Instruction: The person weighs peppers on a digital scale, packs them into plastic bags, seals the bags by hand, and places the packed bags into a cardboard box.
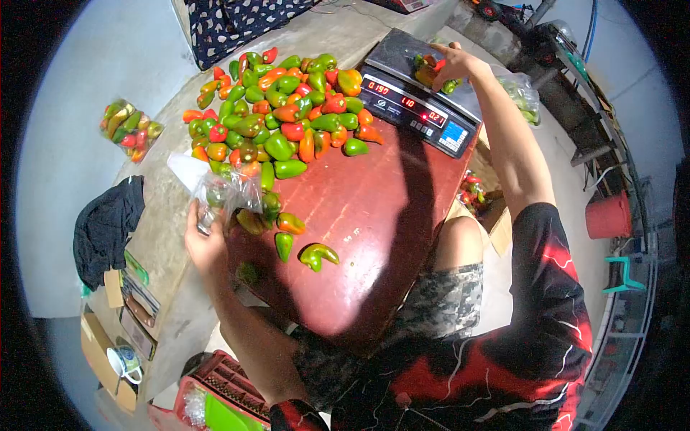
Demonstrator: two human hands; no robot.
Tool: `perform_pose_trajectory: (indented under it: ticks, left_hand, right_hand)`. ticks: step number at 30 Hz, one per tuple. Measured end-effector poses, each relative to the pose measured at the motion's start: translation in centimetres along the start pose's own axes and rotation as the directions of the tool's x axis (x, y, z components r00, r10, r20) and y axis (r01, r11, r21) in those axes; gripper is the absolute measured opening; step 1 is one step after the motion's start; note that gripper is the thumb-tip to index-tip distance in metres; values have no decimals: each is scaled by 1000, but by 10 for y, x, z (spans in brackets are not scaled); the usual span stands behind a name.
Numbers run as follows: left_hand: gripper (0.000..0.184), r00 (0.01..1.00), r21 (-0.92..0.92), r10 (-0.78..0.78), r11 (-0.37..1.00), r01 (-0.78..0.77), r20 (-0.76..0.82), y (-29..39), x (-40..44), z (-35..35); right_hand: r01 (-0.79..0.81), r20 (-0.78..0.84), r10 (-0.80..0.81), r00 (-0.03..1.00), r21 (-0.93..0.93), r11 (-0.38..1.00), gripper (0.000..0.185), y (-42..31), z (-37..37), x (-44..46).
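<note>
A large pile of green, red and orange peppers [280, 108] covers the far left of the red table [359, 208]. My left hand [206, 237] is closed on a clear plastic bag [233, 190] at the pile's near left edge. At the back right, my right hand [456, 65] reaches over a digital scale [406, 108] with lit red digits. Its fingers are bent around a few peppers [426, 72] on the scale's dark plate. Nearer me lie several loose peppers, one of them a curved green one [318, 256].
A bag of peppers [131, 129] and a black cloth [108, 230] lie at the left. A mug [124, 363] and a red crate [223, 388] are at the lower left. Right of the table are a box with peppers [473, 192], a red bucket [608, 215] and a green stool [622, 276].
</note>
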State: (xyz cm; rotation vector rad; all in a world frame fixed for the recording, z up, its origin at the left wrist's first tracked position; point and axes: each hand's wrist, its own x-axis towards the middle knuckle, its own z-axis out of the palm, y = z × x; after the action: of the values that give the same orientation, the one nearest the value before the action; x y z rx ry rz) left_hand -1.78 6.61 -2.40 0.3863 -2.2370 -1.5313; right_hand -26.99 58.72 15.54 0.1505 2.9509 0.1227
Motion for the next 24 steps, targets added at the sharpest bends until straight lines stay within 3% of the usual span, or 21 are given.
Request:
perform_pose_trajectory:
  ticks: [7, 10, 12, 17, 20, 24]
  left_hand:
    - [58, 999, 115, 52, 992, -52, 3, 20, -7, 0]
    - [59, 997, 9, -71, 997, 71, -8, 31, -11, 2]
    - [58, 998, 92, -60, 994, 63, -32, 31, -12, 2]
    - [55, 999, 81, -27, 996, 30, -37, -5, -2, -3]
    - [54, 1000, 105, 19, 994, -17, -16, -7, 0, -2]
    - [53, 1000, 123, -15, 992, 16, -13, 16, -1, 4]
  right_hand:
    - [138, -222, -150, 963, -71, 988, 120, 7, 8, -18]
    - [128, -228, -143, 963, -80, 989, 118, 10, 7, -26]
    - [138, -197, -144, 970, -43, 990, 119, 18, 5, -25]
    - [149, -150, -134, 980, 89, 985, 124, 35, 16, 3]
    - [40, -53, -32, 998, 159, 987, 130, 21, 11, -1]
    - [23, -5, -22, 1000, 86, 996, 132, 20, 16, 31]
